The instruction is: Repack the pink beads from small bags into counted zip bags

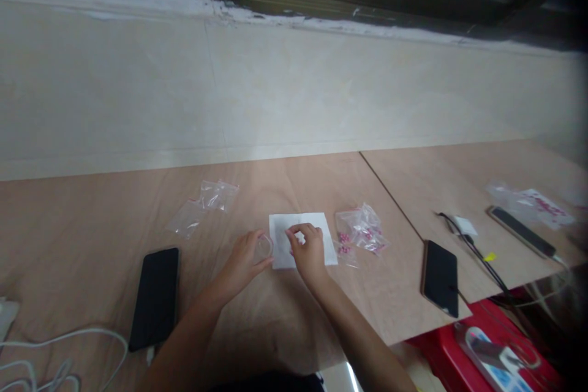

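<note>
In my left hand (243,260) is a small clear round thing (263,248), like a ring or spool, held between thumb and fingers. My right hand (310,252) is closed in a pinch above a white sheet of paper (280,258). What its fingertips hold, if anything, is too small to make out. A few pink specks show on the paper, partly hidden by that hand. Just right of the paper lie clear plastic bags (365,223) with small pink beads (343,244) inside.
Thin clear bags (218,195) lie at the back left. A black phone (155,297) with a white cable (92,332) rests at left; another phone (440,277) is at right. Beyond it are black cables (487,264) and a power bank (521,231). A red stool (450,349) stands below the table edge.
</note>
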Demonstrator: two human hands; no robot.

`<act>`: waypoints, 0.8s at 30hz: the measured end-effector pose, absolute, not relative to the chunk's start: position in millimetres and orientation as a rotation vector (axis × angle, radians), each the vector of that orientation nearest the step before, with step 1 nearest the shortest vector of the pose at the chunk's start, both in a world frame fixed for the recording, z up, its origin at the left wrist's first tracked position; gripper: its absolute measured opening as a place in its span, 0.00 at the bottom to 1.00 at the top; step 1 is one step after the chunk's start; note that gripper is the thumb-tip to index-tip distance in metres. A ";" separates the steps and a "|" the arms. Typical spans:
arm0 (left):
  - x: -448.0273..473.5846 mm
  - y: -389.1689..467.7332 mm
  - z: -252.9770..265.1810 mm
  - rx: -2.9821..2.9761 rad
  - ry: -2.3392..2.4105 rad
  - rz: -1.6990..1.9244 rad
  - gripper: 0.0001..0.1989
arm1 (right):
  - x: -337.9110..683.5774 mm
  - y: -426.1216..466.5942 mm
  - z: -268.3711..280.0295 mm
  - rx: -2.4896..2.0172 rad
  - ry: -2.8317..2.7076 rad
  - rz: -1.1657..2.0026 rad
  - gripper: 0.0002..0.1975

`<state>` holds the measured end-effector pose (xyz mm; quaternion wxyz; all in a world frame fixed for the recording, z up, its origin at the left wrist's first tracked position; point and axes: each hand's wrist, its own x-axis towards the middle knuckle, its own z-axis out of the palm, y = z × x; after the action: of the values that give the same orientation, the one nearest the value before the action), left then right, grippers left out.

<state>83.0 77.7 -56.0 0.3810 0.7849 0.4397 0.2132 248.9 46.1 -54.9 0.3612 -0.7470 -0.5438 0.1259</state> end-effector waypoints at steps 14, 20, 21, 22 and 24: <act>75.9 58.4 -39.9 1.840 1.242 0.793 0.27 | 208.4 16.2 -27.6 -1.661 -1.297 0.745 0.08; 62.3 44.2 -24.8 1.738 1.154 0.744 0.17 | 209.0 13.0 -14.0 -1.570 -1.297 0.909 0.11; 62.6 44.0 -22.5 1.723 1.169 0.759 0.15 | 207.5 11.3 -12.5 -1.528 -1.285 0.975 0.11; 63.1 44.3 -20.4 1.709 1.183 0.768 0.13 | 206.3 9.5 -11.5 -1.499 -1.269 1.020 0.11; 64.1 45.7 -16.2 1.682 1.210 0.768 0.11 | 205.6 6.6 -10.8 -1.472 -1.251 1.058 0.11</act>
<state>64.1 45.7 -16.2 0.4493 0.6800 0.4894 0.3103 205.6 6.6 -10.8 0.4522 -0.5961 -0.5066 0.4284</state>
